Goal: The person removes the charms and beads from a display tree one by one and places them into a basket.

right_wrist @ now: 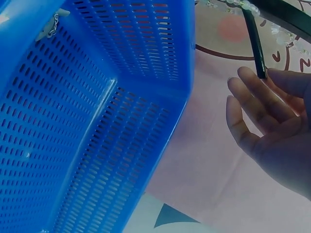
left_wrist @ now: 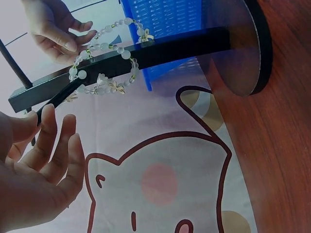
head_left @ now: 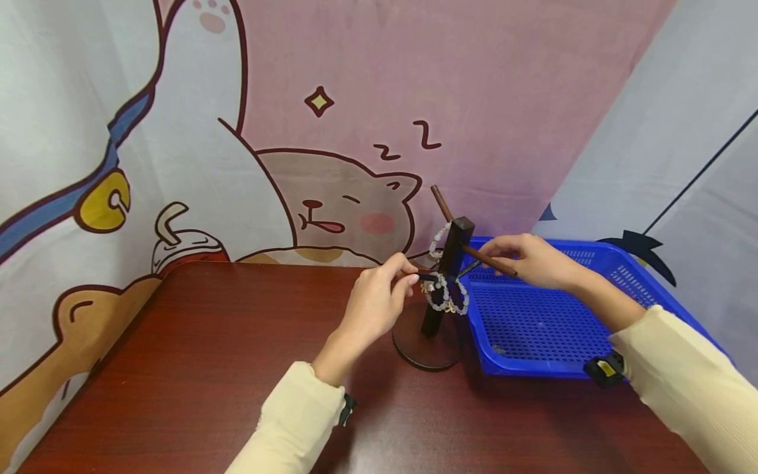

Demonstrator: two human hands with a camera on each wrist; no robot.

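Observation:
A dark wooden jewelry stand (head_left: pixel 434 322) with a round base and several pegs stands upright on the table. Beaded bracelets hang from it: one bracelet (head_left: pixel 435 250) high at the back, one on the left peg, and another bracelet (head_left: pixel 464 304) on the right. Pale beads and small gold bow charms show on a bracelet (left_wrist: pixel 133 68) in the left wrist view. My left hand (head_left: pixel 379 296) pinches the end of the left peg (left_wrist: pixel 60 94) between thumb and fingertips. My right hand (head_left: pixel 530 260) holds the tip of another peg (right_wrist: pixel 255 46) with thumb and forefinger, its other fingers spread.
A blue perforated basket (head_left: pixel 533 365) stands right of the stand, close to its base. A small piece with a silver chain (right_wrist: pixel 50 30) lies at one corner inside it. Behind the brown table (head_left: pixel 237 368) hangs a printed cartoon cloth (head_left: pixel 503 99).

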